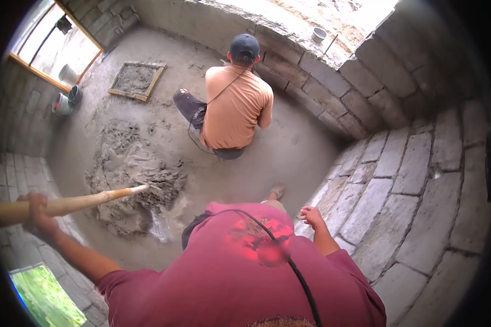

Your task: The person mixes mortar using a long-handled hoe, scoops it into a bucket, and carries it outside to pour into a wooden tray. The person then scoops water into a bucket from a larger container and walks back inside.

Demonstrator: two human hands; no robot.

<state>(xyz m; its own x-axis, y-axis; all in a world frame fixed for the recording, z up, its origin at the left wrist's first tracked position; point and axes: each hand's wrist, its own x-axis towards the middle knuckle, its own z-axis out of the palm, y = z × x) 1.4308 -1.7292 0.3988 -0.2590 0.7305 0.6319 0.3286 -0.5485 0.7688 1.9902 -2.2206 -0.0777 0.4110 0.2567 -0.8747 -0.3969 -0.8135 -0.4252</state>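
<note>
My left hand (36,214) is wrapped around a long, pale wooden handle (87,202), out to the left. The handle's thin far end reaches the heap of wet grey mortar (128,169) on the floor. Whatever tool head it may have cannot be made out there. A shiny wet patch (159,224) shows at the heap's near edge. My right hand (311,216) is raised beside the block wall on the right, its fingers loosely bent and apart, with nothing visible in them.
A co-worker (237,106) in an orange shirt and dark cap crouches ahead, back to me. A wooden frame (149,94) holding mortar lies beyond the heap. Buckets (61,103) stand by the left doorway. Block walls (376,188) rise close on the right; a cup (318,34) sits on the ledge.
</note>
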